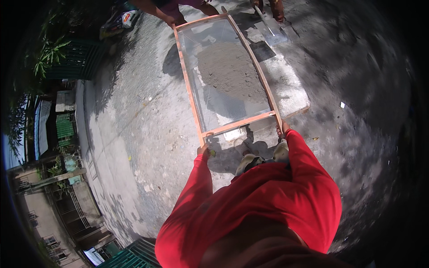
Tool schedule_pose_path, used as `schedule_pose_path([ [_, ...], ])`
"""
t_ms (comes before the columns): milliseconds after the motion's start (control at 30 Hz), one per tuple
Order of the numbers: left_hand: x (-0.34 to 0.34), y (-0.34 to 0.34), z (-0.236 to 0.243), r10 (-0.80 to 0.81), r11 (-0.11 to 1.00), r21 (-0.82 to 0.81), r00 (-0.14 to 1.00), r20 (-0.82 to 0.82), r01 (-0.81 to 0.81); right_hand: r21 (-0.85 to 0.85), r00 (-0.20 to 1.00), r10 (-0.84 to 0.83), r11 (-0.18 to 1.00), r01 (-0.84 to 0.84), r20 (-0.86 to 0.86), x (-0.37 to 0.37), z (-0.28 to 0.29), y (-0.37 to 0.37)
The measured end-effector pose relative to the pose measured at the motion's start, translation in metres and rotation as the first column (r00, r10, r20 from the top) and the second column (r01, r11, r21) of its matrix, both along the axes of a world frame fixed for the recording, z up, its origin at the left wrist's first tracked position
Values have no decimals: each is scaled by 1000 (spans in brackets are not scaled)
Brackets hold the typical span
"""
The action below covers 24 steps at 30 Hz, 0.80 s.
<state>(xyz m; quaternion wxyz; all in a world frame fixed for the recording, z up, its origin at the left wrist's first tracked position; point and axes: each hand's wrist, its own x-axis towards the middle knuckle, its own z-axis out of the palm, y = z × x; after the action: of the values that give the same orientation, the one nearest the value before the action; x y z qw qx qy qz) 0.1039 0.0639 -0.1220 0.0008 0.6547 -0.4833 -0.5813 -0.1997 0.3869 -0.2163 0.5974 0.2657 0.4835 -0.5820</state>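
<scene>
Held level over the concrete ground [134,134]: a long rectangular sieve of reddish-orange wooden frame and fine wire mesh [225,73], running from centre toward 12 o'clock. Left hand [203,150] closed around the near rail end at 7 o'clock of the frame; right hand [281,131] closed around the opposite near corner at 5 o'clock, both in red sleeves. Far end gripped by another person's hand [171,21] at 11 o'clock. Heaped on the mesh, a mound of grey sand [230,71]; a metal shovel blade [271,30] at 1 o'clock. Probably heavy and end-loaded, frame stiff, mesh springy and easily dented: best gripped on the wooden rails, never the wire.
</scene>
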Motion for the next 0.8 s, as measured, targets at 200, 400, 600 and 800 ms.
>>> schedule_pose_path([
  [200, 13, 1, -8, -17, 1000, 16, 1000, 16, 17, -59, 998, 51, 997, -52, -28, 6, -3, 6],
  [400, 7, 12, -7, 33, 997, 67, 999, 19, -34, 10, 1000, 6, 1000, -6, 6, 6, -3, 14],
  [600, 4, 10, -4, 14, 999, 43, 997, 81, -17, 55, 998, -48, 997, 46, 45, 13, 3, 18],
  [800, 8, 3, -10, 16, 994, 107, 997, 74, -24, 37, 1000, 5, 999, -4, -5, 16, 17, 19],
])
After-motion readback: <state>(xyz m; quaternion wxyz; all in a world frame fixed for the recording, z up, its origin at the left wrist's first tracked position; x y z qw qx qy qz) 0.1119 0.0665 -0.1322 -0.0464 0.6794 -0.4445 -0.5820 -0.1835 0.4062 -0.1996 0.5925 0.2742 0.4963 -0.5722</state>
